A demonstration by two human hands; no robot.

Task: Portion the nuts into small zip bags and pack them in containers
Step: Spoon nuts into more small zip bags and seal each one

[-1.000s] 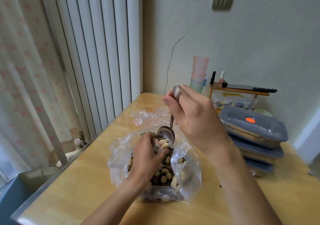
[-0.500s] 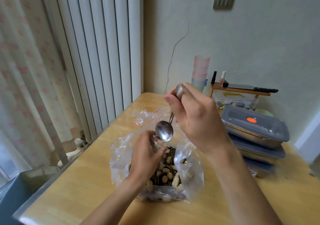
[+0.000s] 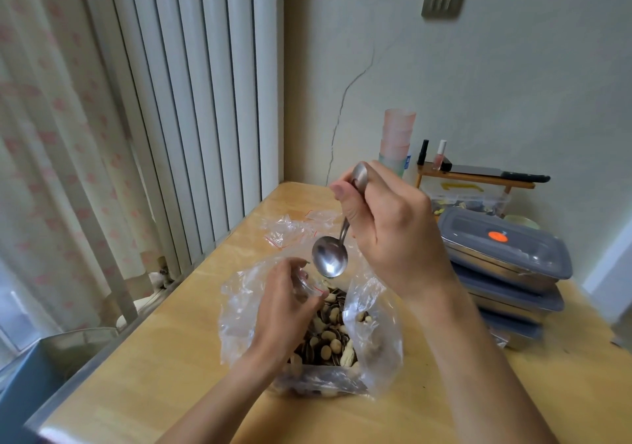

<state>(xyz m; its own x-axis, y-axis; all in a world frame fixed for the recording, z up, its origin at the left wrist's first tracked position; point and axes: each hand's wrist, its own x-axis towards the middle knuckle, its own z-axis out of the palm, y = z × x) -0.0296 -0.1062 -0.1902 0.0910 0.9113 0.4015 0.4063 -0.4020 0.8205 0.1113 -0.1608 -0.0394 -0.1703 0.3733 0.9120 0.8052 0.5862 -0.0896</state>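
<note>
**Spoon lifted empty out of the nut bag**

Your right hand (image 3: 393,238) has its fingers wrapped round the handle of a metal spoon (image 3: 330,260), bowl pointing down and facing you. A second ago that bowl was down among the nuts; it has since risen and now hangs just above the mouth of the large clear bag (image 3: 372,334). The bowl shows only a bright reflection, with nothing lying in it, so no nuts came up with this scoop, or they were already tipped out.

Your left hand (image 3: 284,310) reaches into the top of the large bag, fingers curled round something small and clear with a thin red line at its edge. This is probably a small zip bag (image 3: 313,289) held open to be filled, though the plastic is too transparent and crumpled to be sure. That hand has barely moved.

The nuts (image 3: 328,341), a mix of pale peanuts and dark striped seeds, sit in the bottom of the large bag on the wooden table (image 3: 171,358). Spare zip bags (image 3: 290,228) with red seals lie flat behind it. To the right, well apart, stands a stack of lidded containers (image 3: 502,255), all closed.

Judging from this, portioning is at an early stage: the spoon needs to go back into the nuts for another load.
</note>
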